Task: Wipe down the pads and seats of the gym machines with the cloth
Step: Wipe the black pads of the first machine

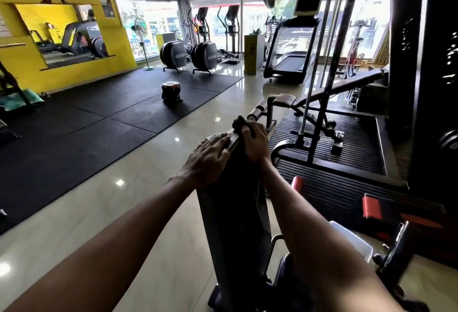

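Observation:
A long black bench pad (233,202) runs away from me, raised at its far end. My left hand (210,155) lies flat on the pad's top left edge, fingers straight. At the far right corner of the pad, my right hand (255,140) grips a dark cloth (241,123), which bunches up above the fingers. Part of the pad's far end is hidden under both hands.
An incline bench (347,88) with foam rollers stands on a ribbed platform (347,153) to the right. Beyond are a treadmill (290,56) and ellipticals (205,53). Black floor mats (99,118) with a small bag (171,92) lie left. Red-padded equipment (371,208) is near right.

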{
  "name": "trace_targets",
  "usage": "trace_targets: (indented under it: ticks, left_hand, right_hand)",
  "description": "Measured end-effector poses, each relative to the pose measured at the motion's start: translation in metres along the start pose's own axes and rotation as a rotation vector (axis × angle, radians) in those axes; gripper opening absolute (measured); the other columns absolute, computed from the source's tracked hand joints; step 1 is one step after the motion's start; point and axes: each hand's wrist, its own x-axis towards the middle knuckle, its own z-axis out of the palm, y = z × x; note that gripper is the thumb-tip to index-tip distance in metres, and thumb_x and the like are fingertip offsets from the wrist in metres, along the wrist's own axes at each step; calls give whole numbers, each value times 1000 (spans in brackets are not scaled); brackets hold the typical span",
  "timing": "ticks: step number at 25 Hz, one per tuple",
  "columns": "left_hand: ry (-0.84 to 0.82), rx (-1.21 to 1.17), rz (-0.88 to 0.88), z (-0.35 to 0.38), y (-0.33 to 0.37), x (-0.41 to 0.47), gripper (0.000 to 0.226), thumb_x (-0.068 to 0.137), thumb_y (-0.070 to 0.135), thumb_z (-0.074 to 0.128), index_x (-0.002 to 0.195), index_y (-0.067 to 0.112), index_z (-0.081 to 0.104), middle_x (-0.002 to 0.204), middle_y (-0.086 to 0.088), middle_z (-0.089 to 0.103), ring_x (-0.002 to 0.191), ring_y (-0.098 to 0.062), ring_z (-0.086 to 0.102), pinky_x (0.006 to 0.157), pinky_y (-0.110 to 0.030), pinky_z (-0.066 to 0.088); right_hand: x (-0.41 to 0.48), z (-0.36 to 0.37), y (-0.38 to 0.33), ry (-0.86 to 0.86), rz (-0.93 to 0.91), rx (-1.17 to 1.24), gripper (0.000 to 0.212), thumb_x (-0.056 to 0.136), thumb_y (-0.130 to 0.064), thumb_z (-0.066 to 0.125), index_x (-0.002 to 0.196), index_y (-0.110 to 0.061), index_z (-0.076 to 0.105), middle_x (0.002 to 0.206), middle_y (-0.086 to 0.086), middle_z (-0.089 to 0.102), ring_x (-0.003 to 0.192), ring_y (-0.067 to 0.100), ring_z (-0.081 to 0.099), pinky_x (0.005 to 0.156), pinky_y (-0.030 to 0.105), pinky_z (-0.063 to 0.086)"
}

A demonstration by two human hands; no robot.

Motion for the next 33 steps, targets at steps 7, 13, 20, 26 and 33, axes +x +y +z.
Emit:
trace_targets:
  ticks: [7, 13, 20, 26, 33]
  left_hand:
    - [29, -11, -33, 2, -1, -1, 70, 88, 44, 26, 153, 22, 40, 162, 5, 33, 149, -10, 25, 122, -24, 8]
    - [29, -13, -43, 2, 0, -4, 63, 94, 42, 31, 152, 22, 41, 161, 5, 34, 149, -10, 25, 124, -27, 11]
    - [16, -22, -47, 2, 0, -3, 70, 88, 45, 27, 152, 22, 41, 161, 3, 34, 149, -14, 27, 123, -32, 17]
    - [24, -20, -41, 0, 3, -4, 71, 87, 44, 27, 152, 18, 42, 160, 0, 35, 148, -17, 29, 122, -32, 17]
    - [38, -20, -23, 1, 0, -4, 70, 87, 44, 27, 151, 18, 43, 159, 1, 37, 147, -17, 31, 122, -32, 19]
  right_hand:
    - [-24, -2, 36, 67, 531, 194, 45, 109, -40, 33, 146, -17, 46, 149, 19, 48, 137, 36, 45, 106, 37, 33]
    - [-46, -10, -9, 187, 567, 254, 65, 95, -53, 49, 141, -7, 39, 143, 17, 30, 132, 31, 40, 106, 35, 33]
    - [-106, -33, 13, -97, 280, 127, 93, 73, -36, 74, 153, -25, 27, 142, 3, 44, 130, 20, 46, 101, 26, 39]
    - [-92, -49, -8, 131, 134, -95, 48, 82, -47, 77, 120, -20, 67, 110, 4, 72, 102, 18, 66, 88, 30, 51]
    - [-73, -11, -19, 244, 198, 112, 44, 97, -57, 50, 120, -19, 50, 112, 3, 64, 104, 28, 62, 78, 33, 38]
